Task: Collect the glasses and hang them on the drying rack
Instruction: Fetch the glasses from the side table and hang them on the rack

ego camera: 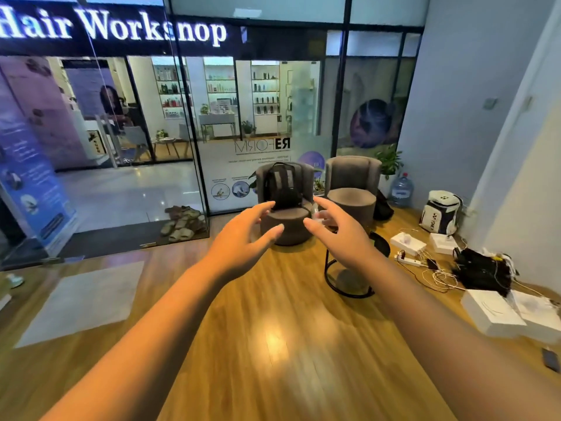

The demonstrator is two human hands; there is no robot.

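Hands first: my left hand (243, 238) and right hand (340, 235) are both stretched out over the wooden floor (273, 344), fingers spread wide, palms facing each other, holding nothing. Landmark is the small black round side table (349, 268). My right hand hovers right above it, left hand just to its left. There's something clear and blurry between my right fingers (321, 205), maybe a glass (317, 215) on that tabletop, can't really tell. Behind the table are two grey armchairs (352, 189), the left one carrying a black backpack (282, 186).
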